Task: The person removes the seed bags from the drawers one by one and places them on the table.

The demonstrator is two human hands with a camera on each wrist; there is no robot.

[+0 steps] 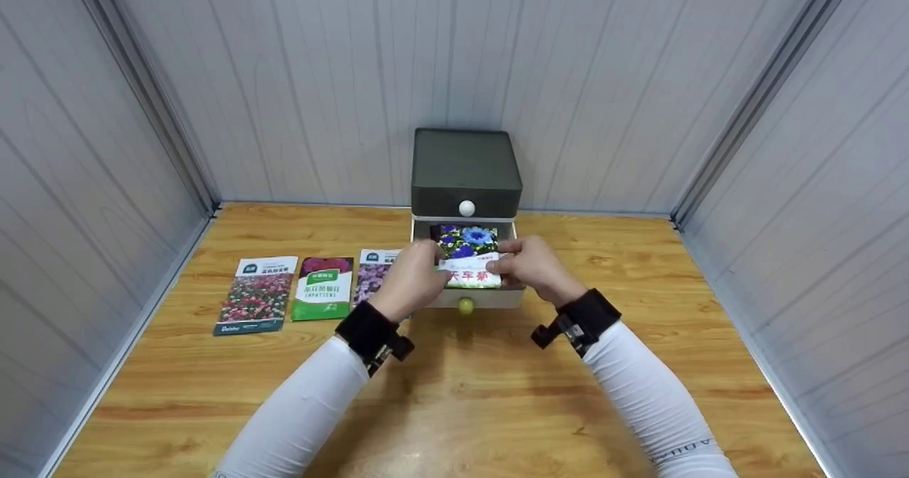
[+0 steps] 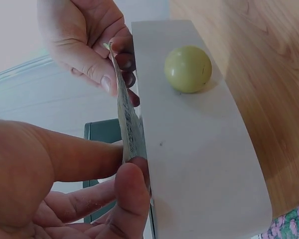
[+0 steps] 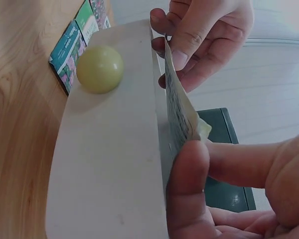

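Note:
A seed packet with blue flowers (image 1: 472, 268) is pinched at its two sides by my left hand (image 1: 415, 275) and my right hand (image 1: 536, 268). It lies over the pulled-out white drawer (image 1: 490, 298), its lower edge close to the drawer's front. In the left wrist view the packet (image 2: 127, 119) shows edge-on just behind the drawer front (image 2: 189, 144), thumb and fingers on either side of it. The right wrist view shows the packet (image 3: 179, 104) bowed slightly between both hands. A yellow-green round knob (image 1: 465, 306) sits on the drawer front.
Above the drawer is a dark green-grey upper box (image 1: 466, 165) with a white knob (image 1: 466, 209). To the left on the wooden table (image 1: 469, 407) lie a pink-flower packet (image 1: 257, 297), a green-and-white packet (image 1: 322, 290) and a purple-flower packet (image 1: 369, 275), partly hidden by my left hand. Panelled walls enclose the table.

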